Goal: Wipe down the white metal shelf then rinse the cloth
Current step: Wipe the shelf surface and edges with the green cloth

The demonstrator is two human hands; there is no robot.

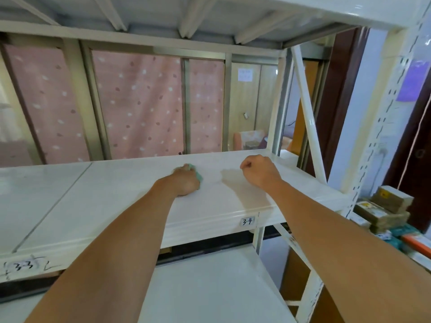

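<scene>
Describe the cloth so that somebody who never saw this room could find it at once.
Find the white metal shelf and its board with the 3-4 label. On that board the left hand presses the cloth. It is the only green thing on the white surface; the right hand beside it holds nothing.

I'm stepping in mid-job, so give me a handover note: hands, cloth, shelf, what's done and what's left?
Left hand grips the green cloth, pressed on the white metal shelf behind label 3-4.
Right hand is curled, holding nothing, over the same shelf.
Done: wiping under way; how much is covered cannot be told.
Left: finish the shelf, then rinse the cloth.
</scene>
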